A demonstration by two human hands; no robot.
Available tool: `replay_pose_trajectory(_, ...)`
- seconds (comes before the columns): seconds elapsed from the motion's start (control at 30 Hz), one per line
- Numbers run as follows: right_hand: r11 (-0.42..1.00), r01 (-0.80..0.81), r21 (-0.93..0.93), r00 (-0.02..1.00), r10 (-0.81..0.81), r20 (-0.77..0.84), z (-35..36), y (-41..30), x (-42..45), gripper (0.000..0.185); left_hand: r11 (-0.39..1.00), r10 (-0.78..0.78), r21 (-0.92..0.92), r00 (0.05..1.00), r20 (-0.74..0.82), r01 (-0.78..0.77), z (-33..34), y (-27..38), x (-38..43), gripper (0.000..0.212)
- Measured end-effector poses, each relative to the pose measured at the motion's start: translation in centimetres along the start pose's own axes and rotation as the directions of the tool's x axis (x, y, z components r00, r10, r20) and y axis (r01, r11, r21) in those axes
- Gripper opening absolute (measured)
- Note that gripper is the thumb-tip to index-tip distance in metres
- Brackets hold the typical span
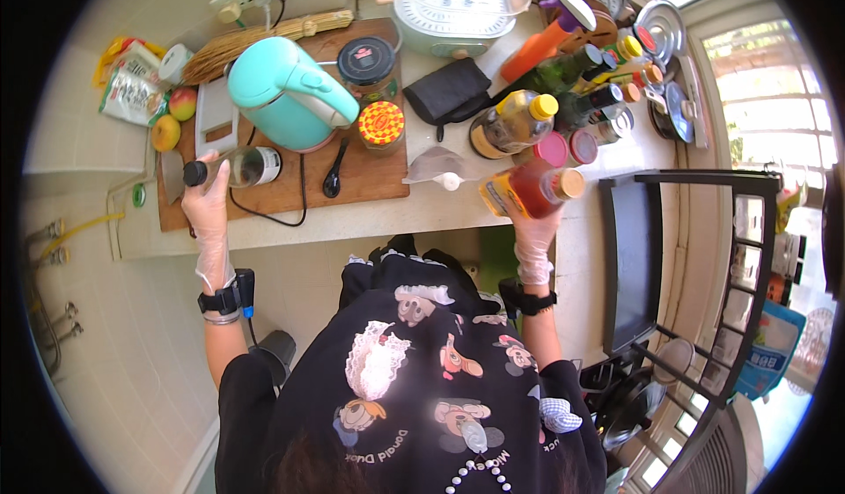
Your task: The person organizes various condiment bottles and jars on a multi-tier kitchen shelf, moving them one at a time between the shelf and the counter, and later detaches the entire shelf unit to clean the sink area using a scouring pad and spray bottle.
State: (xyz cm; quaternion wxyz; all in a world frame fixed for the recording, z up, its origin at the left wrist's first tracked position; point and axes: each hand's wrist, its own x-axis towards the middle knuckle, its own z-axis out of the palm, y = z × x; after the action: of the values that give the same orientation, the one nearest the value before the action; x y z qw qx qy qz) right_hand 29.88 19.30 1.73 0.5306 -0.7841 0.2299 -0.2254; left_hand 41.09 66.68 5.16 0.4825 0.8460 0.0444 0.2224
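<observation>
My left hand (206,187), in a clear disposable glove, grips a dark-capped bottle (245,166) tilted on its side over the wooden board (370,187). My right hand (533,230), gloved the same way, holds a bottle of reddish-brown liquid (538,187) with a tan cap, near the counter's front edge. Left of that bottle lies a translucent funnel-like piece (439,169) with a white tip. Behind the left hand stands a turquoise electric kettle (290,91). A black spoon (335,169) rests on the board, beside a jar with a red-and-yellow checked lid (381,127).
Several bottles (587,107) crowd the counter's back right, with an orange spray bottle (538,51) behind. A food steamer (462,12) stands at the back. A black rack (693,177) is at right. A power cord (304,197) loops over the board. Fruit (166,133) sits at left.
</observation>
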Motion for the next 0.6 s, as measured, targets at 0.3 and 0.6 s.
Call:
replay_pose_trajectory(0.3, 1.000, 0.000, -0.001, 1.000, 0.000, -0.024, 4.0, 0.7, 0.0, 0.076, 0.989, -0.131, -0.060, 0.985, 0.117, 0.138, 0.5, -0.5, 2.4, 0.029)
replay_pose_trajectory(0.6, 0.995, 0.094, 0.015, 0.993, -0.093, -0.078, 6.4, 1.0, 0.2, 0.076, 0.984, -0.172, -0.022, 0.970, 0.174, 0.178, 0.4, -0.2, 3.1, 0.032)
